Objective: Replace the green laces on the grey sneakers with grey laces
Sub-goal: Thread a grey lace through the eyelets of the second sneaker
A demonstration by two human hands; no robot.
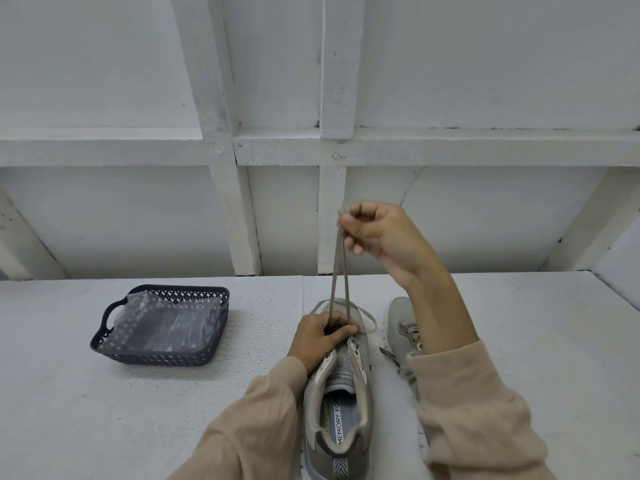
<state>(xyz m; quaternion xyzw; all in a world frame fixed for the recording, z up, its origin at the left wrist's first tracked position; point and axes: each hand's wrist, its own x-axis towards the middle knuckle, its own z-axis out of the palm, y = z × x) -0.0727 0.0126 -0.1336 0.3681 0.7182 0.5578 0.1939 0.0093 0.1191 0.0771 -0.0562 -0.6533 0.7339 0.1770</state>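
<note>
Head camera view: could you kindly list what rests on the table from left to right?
In order: dark basket → sneaker being laced → second sneaker. The left hand, right hand and grey lace overlap the sneaker being laced, so I left them out.

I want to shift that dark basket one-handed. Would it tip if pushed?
Probably light: the basket is thin perforated plastic, holding a flat clear packet. Low and wide, so it likely slides rather than tips.
</note>
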